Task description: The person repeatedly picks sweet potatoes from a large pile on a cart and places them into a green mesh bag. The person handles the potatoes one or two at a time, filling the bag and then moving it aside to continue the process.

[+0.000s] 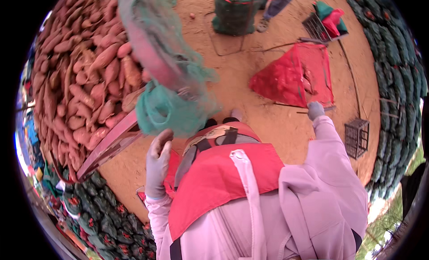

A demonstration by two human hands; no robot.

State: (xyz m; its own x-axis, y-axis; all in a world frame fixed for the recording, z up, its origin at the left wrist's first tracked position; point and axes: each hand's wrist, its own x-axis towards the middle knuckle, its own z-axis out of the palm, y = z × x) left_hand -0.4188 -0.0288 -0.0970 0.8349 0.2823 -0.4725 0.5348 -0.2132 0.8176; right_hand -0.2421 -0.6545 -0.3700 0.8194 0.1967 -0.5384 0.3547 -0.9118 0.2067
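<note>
My left hand [158,169], in a grey glove with darker fingertips, is held up beside my red apron [228,179]. Its thumb stands apart from the fingers and nothing shows in it. Just beyond it hangs a bunch of green mesh netting [167,105], blurred, at the sweet potato pile's edge. My right hand [315,110], also gloved, is closed on the near corner of a rim frame. That frame spreads the mouth of a red mesh bag [285,77] on the ground. Some sweet potatoes [307,81] show inside the bag.
A large sweet potato heap [97,69] fills the left behind a reddish curved board [110,142]. A filled green mesh bag [234,17] stands ahead beside a person's leg [280,5]. Crates [357,138] [315,27] lie right, before stacked dark green sacks [388,102]. More sacks [107,213] lie lower left.
</note>
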